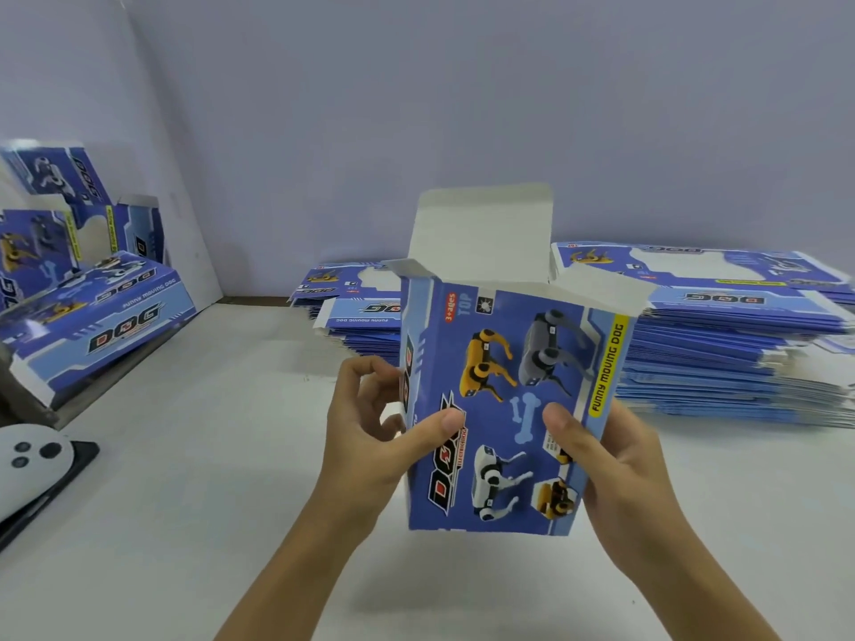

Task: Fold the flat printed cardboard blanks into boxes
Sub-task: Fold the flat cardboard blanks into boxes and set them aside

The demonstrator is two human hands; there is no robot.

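Both forearms rise from six o'clock toward the middle, the left hand point(370, 423) at nine o'clock of the box point(504, 409) with thumb across its front and fingers curled behind its edge, the right hand point(606, 460) at three o'clock gripping likewise.

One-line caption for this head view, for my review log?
Both hands, left and right, hold a half-formed box, top flap open, before stacks of flat blanks.

Packing or assembly workstation, small workshop type. Plain white table point(208, 455) against bare wall point(462, 85). Tall stacks of flat printed blanks point(740, 358) beyond right hand point(615, 469); finished boxes point(99, 312) piled far left of left hand point(370, 437).
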